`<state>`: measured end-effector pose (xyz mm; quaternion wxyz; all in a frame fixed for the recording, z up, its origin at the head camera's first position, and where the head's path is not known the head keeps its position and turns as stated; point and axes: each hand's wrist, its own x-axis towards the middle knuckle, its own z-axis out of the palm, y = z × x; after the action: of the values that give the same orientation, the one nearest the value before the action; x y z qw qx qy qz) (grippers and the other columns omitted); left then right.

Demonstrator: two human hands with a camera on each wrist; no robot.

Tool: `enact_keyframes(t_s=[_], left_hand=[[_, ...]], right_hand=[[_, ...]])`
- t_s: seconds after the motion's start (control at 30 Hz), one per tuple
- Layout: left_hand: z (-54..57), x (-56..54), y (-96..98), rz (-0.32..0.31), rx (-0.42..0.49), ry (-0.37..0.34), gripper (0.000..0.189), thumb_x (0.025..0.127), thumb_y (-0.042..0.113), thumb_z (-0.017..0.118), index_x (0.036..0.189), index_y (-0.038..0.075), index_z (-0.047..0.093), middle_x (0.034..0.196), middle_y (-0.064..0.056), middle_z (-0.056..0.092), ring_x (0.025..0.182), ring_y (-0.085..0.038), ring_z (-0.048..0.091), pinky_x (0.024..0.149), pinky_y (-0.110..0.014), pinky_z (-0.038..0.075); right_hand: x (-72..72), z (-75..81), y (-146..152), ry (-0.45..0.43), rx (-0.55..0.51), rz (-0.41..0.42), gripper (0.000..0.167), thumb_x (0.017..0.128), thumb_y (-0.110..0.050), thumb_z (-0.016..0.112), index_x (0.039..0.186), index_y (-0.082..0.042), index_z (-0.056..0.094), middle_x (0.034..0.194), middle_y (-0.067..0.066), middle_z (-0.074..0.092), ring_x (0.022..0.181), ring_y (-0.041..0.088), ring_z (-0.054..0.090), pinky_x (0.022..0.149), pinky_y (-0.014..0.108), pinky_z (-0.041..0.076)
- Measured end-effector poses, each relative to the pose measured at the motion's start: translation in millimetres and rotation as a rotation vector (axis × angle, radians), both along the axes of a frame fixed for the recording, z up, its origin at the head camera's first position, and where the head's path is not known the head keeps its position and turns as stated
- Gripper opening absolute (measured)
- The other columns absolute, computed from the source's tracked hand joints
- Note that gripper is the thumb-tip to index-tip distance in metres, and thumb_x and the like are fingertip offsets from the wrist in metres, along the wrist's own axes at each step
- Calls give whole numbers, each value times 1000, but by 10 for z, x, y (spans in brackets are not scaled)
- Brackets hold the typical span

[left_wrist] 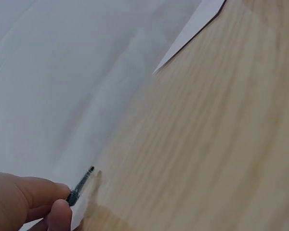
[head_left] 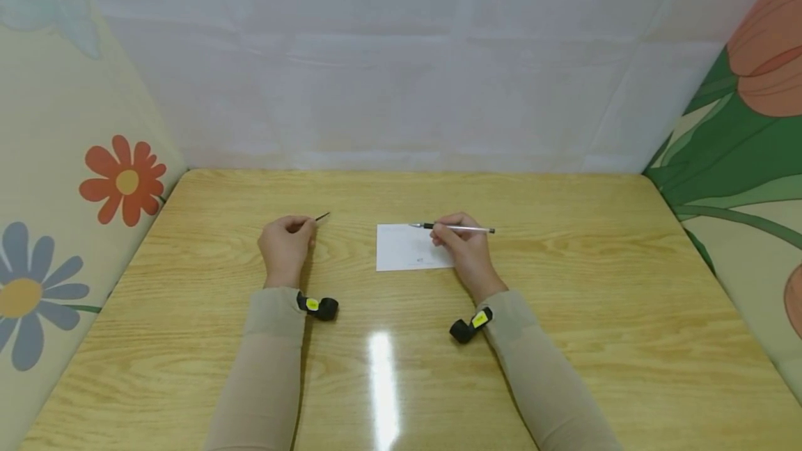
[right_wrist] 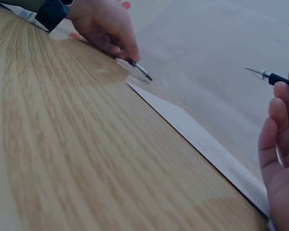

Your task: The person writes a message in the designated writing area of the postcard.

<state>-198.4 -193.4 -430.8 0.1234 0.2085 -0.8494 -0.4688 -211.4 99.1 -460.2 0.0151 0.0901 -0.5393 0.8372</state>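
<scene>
My right hand (head_left: 466,256) grips a slim pen (head_left: 466,229) with a dark grip section and a light barrel. Its bare metal tip points left, over the top edge of a white sheet of paper (head_left: 397,249) with a small dark mark near its lower edge. Part of the hand covers the sheet's right side. Off to the left of the paper, my left hand (head_left: 285,249) pinches a small pen cap (left_wrist: 81,186) between thumb and forefinger. Dark and partly clear, the cap points up and to the right; its near end is hidden by the fingertips.
Under both hands lies a wood-grain table (head_left: 401,395), with a bright light reflection in front of the paper. A white cloth (head_left: 401,89) hangs behind its far edge. Flower-patterned panels (head_left: 37,159) stand along both sides. Each wrist wears a small black camera (head_left: 326,308).
</scene>
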Motion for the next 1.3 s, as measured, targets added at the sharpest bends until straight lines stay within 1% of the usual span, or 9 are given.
enact_keyframes(t_s=[0.23, 0.37, 0.5, 0.63, 0.77, 0.93, 1.07, 1.2, 1.3], left_hand=[[-3, -1, -7, -1, 2, 11, 23, 99, 17, 65, 112, 1, 76, 96, -17, 72, 58, 0, 59, 55, -14, 47], [-18, -18, -16, 4, 0, 9, 24, 99, 18, 65, 112, 1, 76, 94, -15, 72, 60, -3, 60, 55, -15, 47], [-33, -43, -15, 8, -32, 22, 25, 100, 19, 63, 112, 1, 76, 99, -16, 72, 77, -15, 64, 66, -20, 47], [-32, -64, 10, -22, -67, 64, 26, 100, 17, 61, 114, 0, 75, 107, -18, 71, 94, -27, 62, 77, -29, 46], [-20, -78, 45, -92, -93, 108, 25, 102, 15, 59, 115, 0, 74, 109, -19, 72, 96, -30, 63, 78, -33, 47], [30, -80, 104, -217, -162, 179, 25, 101, 11, 58, 116, -2, 73, 109, -21, 71, 94, -32, 64, 80, -39, 50], [92, -64, 170, -315, -223, 222, 25, 101, 10, 57, 117, -4, 72, 107, -22, 69, 95, -34, 64, 82, -46, 53], [144, -36, 210, -401, -272, 223, 28, 102, 11, 56, 120, -5, 70, 109, -23, 66, 98, -35, 63, 83, -49, 56], [166, -19, 222, -471, -313, 179, 31, 103, 14, 56, 126, -4, 67, 114, -23, 63, 103, -36, 62, 88, -50, 55]], right_hand=[[0, -6, 6, 2, 15, 0, 12, 92, 1, 71, 97, 8, 63, 81, 4, 71, 73, 12, 66, 73, 21, 57], [0, -13, 10, -4, 15, 4, 14, 92, -1, 72, 97, 8, 63, 82, 4, 71, 74, 12, 66, 73, 22, 57], [1, -14, 8, -12, -2, 6, 15, 92, -2, 73, 98, 8, 64, 81, 5, 71, 74, 12, 66, 73, 22, 57], [-5, -19, 6, -14, -10, 7, 15, 91, -1, 73, 98, 9, 64, 81, 5, 71, 74, 13, 66, 73, 22, 57], [-11, -18, 10, -21, -6, 13, 18, 92, -4, 74, 98, 9, 63, 82, 5, 71, 75, 13, 66, 74, 22, 57], [-5, -9, 11, -18, -1, 25, 18, 93, -3, 73, 100, 10, 63, 83, 5, 71, 76, 13, 65, 75, 22, 56], [4, -5, 20, -10, -5, 27, 22, 92, -6, 75, 101, 10, 64, 83, 5, 70, 75, 13, 65, 75, 22, 56], [4, -6, 20, -11, -11, 32, 21, 91, -9, 76, 100, 7, 65, 83, 6, 70, 75, 13, 65, 76, 23, 56], [0, -4, 15, -14, -16, 38, 15, 92, -7, 75, 98, 4, 66, 83, 6, 70, 75, 13, 65, 76, 23, 57]])
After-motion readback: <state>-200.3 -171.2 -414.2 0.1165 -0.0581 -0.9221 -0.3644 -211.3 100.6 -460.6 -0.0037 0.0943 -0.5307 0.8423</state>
